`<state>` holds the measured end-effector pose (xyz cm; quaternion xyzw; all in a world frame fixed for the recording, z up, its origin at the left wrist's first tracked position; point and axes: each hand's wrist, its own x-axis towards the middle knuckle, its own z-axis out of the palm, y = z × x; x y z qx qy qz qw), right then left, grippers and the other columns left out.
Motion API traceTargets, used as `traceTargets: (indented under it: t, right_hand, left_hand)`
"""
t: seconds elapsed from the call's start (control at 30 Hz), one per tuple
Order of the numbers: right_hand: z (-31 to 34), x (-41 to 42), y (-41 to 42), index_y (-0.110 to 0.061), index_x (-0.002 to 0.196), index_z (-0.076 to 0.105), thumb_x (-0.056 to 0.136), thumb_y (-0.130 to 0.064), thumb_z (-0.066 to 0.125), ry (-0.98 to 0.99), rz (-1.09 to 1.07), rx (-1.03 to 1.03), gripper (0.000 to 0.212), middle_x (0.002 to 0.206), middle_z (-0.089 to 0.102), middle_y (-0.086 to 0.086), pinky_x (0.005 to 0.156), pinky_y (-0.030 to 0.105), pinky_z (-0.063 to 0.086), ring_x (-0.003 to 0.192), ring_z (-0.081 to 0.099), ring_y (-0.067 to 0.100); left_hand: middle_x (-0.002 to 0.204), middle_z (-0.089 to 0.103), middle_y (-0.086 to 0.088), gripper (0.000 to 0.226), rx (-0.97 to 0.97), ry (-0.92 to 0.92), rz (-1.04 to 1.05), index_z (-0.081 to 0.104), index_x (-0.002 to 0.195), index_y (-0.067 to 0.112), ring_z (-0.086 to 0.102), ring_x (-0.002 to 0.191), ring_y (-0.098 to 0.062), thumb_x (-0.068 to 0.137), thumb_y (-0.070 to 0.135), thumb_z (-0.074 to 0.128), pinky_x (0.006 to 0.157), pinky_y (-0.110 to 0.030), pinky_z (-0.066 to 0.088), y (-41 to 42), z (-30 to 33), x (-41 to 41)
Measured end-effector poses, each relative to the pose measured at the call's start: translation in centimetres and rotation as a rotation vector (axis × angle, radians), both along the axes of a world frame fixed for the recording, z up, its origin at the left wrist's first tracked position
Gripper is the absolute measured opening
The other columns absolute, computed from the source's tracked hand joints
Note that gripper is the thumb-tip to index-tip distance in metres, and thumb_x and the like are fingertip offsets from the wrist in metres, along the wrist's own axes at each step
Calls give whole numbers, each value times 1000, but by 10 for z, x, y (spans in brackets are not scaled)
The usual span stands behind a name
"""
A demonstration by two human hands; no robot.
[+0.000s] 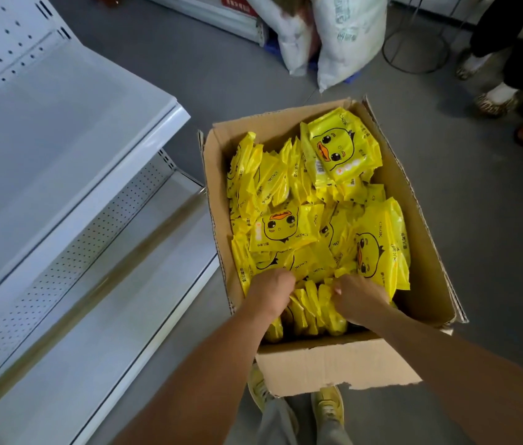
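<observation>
My right hand [361,298] curls its fingers [337,291] round upright packs [311,305] in the box [334,361]; my left hand [269,292] digs beside, fingers hidden, grip unclear.

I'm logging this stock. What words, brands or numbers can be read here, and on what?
"CKOK": on the yellow duck packets in the cardboard box.
Other print and barcode on the packets: too small to read.
Print on the white sacks: blurred.

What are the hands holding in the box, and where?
A bunch of yellow packs standing on edge in the box. The left hand grips the bunch's left end, the right hand its right end.
</observation>
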<state>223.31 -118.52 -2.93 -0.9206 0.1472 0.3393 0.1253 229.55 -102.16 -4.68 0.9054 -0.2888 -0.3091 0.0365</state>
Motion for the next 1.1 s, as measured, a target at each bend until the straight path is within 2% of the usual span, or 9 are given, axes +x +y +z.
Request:
traceTargets:
  t: [0.1, 0.27, 0.3, 0.4, 0.53, 0.7, 0.8, 0.97, 1.1]
  right_hand:
    - [6, -2, -13, -21, 75, 52, 97, -17, 45, -46, -150, 277, 23, 88, 56, 2, 63, 28, 45, 80, 54, 21]
    - [62, 8, -36, -2, 100, 58, 96, -16, 52, -64, -547, 723, 16, 91, 55, 18, 79, 31, 22, 91, 35, 12]
    - [74, 12, -41, -5, 114, 58, 96, -20, 53, -75, -589, 750, 24, 107, 60, 20, 101, 60, 34, 118, 44, 48]
    - [123, 22, -44, -14, 129, 52, 96, -11, 53, -113, -728, 909, 32, 123, 60, 10, 75, 44, 58, 102, 64, 26]
    - [179, 32, -32, 0, 133, 47, 96, 7, 45, -130, -696, 1028, 38, 128, 52, 3, 53, 9, 49, 75, 61, 0]
    - [235, 39, -3, -6, 115, 59, 99, -12, 43, -149, -633, 1183, 23, 98, 72, 8, 63, 28, 55, 79, 68, 13]
    - [281, 39, 16, -2, 115, 54, 97, 4, 44, -134, -560, 1260, 21, 94, 57, -1, 51, 6, 44, 57, 61, -2]
    - [319, 47, 51, -13, 93, 67, 97, -20, 43, -99, -345, 1369, 25, 90, 73, 9, 67, 34, 56, 78, 69, 23]
    - [343, 52, 86, -11, 98, 64, 93, -14, 51, -133, -232, 1309, 14, 100, 67, 19, 70, 34, 53, 81, 65, 30]
  left_hand:
    - [104, 60, -4, 13, -82, -36, 66, 66, 100, 13, 59, 96, -20, 91, 22, 65, 72, -30, 45, 15, 14, 2]
    - [113, 58, -8, 15, -344, 21, 182, 52, 102, 9, 59, 103, -25, 94, 20, 58, 80, -37, 48, 40, 55, 5]
    - [104, 59, -9, 15, -368, 31, 246, 50, 103, 9, 60, 94, -27, 96, 21, 56, 74, -37, 47, 45, 67, 7]
    - [92, 54, -4, 19, -503, 85, 594, 51, 105, 8, 61, 79, -24, 96, 24, 55, 70, -38, 52, 58, 104, 14]
    - [85, 45, -3, 9, -844, 274, 1055, 53, 86, 13, 66, 67, -11, 90, 14, 61, 80, -48, 59, 68, 153, 5]
    - [103, 56, -16, 7, -1068, 251, 1230, 59, 94, 16, 64, 101, -37, 90, 14, 53, 79, -41, 60, 62, 208, -19]
    - [113, 65, -17, 22, -1158, 246, 1306, 58, 111, 16, 70, 93, -32, 92, 19, 47, 78, -51, 59, 72, 240, -31]
    - [107, 68, -17, 32, -1315, 296, 1350, 47, 120, 24, 70, 80, -31, 95, 7, 38, 64, -47, 58, 103, 289, -54]
    - [102, 71, -11, 30, -1492, 506, 1331, 57, 123, 21, 69, 79, -25, 98, 16, 40, 65, -42, 56, 133, 325, -79]
